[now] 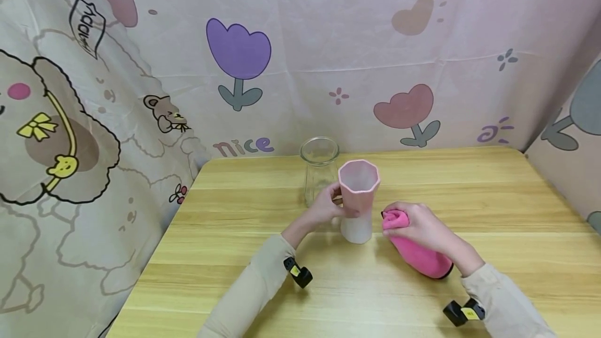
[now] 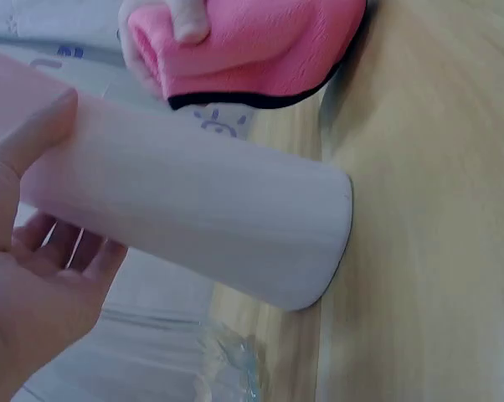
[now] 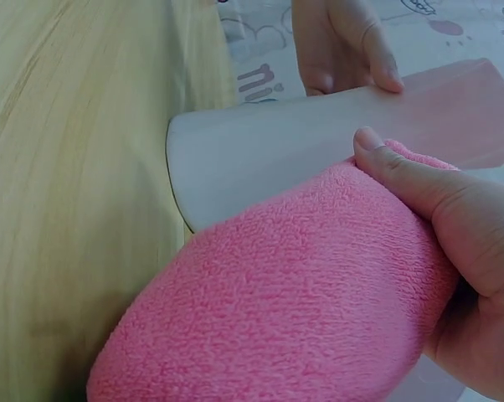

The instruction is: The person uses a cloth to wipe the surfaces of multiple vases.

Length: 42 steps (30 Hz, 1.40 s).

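A vase (image 1: 357, 227), pink at its faceted rim and white toward the base, stands upright with its base at the wooden table. My left hand (image 1: 324, 207) grips it from the left, thumb and fingers on either side in the left wrist view. To its right, my right hand (image 1: 424, 227) holds a bunched pink cloth (image 1: 424, 261) with dark edging. The cloth's lower end hangs down toward the table. In the right wrist view, the thumb presses the fluffy cloth (image 3: 277, 285), which overlaps part of the vase (image 3: 269, 155).
Behind my left hand stands a clear glass vase (image 1: 313, 176) with a wide round rim. The wooden table (image 1: 244, 207) ends at a printed curtain (image 1: 319, 25) at the back, and more printed fabric hangs along the left and right.
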### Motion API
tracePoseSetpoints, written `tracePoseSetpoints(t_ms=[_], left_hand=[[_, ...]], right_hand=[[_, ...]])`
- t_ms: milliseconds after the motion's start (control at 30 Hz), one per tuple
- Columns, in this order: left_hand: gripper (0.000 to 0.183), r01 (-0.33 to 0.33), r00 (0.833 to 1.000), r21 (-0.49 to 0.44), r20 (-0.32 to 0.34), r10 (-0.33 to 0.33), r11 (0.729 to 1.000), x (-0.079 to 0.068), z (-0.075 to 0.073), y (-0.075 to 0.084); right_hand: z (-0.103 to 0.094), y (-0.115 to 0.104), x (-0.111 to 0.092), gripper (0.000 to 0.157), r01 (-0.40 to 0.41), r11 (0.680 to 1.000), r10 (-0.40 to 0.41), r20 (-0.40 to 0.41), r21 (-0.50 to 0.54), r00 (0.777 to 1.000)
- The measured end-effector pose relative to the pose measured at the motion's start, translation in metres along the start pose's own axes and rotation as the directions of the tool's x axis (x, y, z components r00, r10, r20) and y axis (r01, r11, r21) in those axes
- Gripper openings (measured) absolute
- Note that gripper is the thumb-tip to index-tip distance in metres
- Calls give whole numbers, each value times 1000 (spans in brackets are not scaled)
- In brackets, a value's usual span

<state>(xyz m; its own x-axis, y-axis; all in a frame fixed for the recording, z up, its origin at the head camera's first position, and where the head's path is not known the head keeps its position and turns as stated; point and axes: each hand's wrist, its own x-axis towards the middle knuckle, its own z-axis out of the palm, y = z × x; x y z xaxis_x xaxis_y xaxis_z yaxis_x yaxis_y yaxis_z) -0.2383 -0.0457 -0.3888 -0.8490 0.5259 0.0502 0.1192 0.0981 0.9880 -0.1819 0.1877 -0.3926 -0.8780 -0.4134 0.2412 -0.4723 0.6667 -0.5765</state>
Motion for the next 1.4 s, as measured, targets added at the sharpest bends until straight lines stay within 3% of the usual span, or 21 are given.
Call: tracePoseSetpoints(t_ms=[100,400,533,667,767,900,1067,1233,1400], left_hand=[[66,25,999,-32,28,-24,999,6,-5,-8],[59,58,991,-43,119,-53,997,15,-12,-12],[60,55,991,-73,125,-45,996,15,-11,-13],[64,15,997,-106,80,-7,994,10,-8,-14],[64,-31,999,-128,7,32,991,4,-6,-19],[57,-87,993,-109,-91,77,990,-2,-3,-27],[54,-121,985,-82,-134,109,989,-5,3,-33],[53,-122,980,-66,-163,110,990,-6,7,-33],[53,-115,981,-88,-164,99,989,-10,8,-25]], right_hand=[[2,1,0,37,15,1000,-15,-2,0,1000],[6,0,-1,39,12,1000,-12,5,14,1000],[7,1,-1,38,14,1000,-15,11,13,1000],[8,1,0,36,15,1000,-15,8,0,1000],[8,1,0,37,15,1000,-15,8,-5,1000],[7,2,0,38,12,1000,-12,10,1,1000],[5,0,2,39,1,1000,-1,-5,27,1000],[-11,-12,8,44,-34,994,46,-113,103,993],[-37,-31,16,45,-7,992,49,-329,129,943]])
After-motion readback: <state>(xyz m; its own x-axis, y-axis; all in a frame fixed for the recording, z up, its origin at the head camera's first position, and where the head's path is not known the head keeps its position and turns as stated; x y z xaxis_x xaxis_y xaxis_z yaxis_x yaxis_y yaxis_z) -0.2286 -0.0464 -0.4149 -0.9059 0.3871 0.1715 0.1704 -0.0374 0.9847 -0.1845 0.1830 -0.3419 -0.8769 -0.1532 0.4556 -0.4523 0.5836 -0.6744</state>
